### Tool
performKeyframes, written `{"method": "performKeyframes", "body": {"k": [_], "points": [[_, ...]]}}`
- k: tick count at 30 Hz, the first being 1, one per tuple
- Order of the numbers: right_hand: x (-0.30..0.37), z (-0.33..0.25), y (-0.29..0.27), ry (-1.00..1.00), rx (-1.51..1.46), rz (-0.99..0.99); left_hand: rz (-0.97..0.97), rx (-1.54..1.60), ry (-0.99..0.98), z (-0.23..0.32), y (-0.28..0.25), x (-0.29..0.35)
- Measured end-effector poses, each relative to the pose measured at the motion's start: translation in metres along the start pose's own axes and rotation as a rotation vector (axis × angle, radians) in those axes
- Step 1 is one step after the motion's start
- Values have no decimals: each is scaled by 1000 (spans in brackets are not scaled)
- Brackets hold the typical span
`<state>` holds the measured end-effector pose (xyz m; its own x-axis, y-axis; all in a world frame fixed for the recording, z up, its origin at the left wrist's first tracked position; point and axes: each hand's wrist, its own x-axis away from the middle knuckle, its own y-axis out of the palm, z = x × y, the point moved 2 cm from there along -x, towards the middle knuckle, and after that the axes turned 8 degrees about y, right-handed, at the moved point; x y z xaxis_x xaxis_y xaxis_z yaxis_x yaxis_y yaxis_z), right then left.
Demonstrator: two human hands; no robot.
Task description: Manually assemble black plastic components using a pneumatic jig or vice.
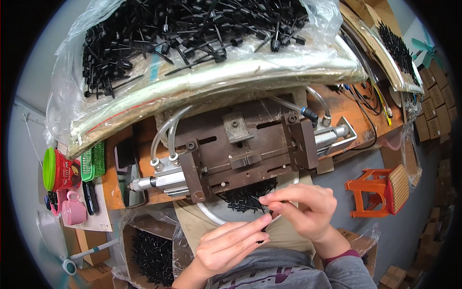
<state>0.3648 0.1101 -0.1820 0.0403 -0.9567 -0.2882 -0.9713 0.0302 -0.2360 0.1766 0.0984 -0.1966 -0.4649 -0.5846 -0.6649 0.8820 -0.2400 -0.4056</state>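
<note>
My left hand (230, 244) is closed with its fingers pressed together, and a bit of a small black plastic part (263, 240) shows beneath the fingertips. Close by on the right, my right hand (308, 210) pinches thumb against index finger on a thin dark piece, mostly hidden by the fingers. The fingertips of both hands nearly meet. Behind them, a white basket (211, 216) on my lap holds many black stemmed plastic parts (244, 196). Just beyond stands a brown metal fixture (216, 154) with a small clamping block (246, 161) at its middle.
Air cylinders (166, 180) with clear hoses flank the fixture on the wooden bench (113, 185). A plastic-lined tray (202, 79) heaped with black parts overhangs it. A box of parts (153, 255) is at lower left. An orange stool (373, 192) stands right; a pink mug (74, 210) left.
</note>
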Motion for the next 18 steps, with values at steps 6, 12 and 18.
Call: {"method": "performKeyframes", "body": {"k": [6, 12, 18], "points": [[-12, -2, -4, 46, -99, -3, -12, -91, 54, 2, -5, -8], [-38, -21, -5, -128, 274, 15, 43, -170, 8, 2, -11, -13], [-118, -40, -33, -425, 795, 363, 41, -487, -72, -13, 1, -15]]}}
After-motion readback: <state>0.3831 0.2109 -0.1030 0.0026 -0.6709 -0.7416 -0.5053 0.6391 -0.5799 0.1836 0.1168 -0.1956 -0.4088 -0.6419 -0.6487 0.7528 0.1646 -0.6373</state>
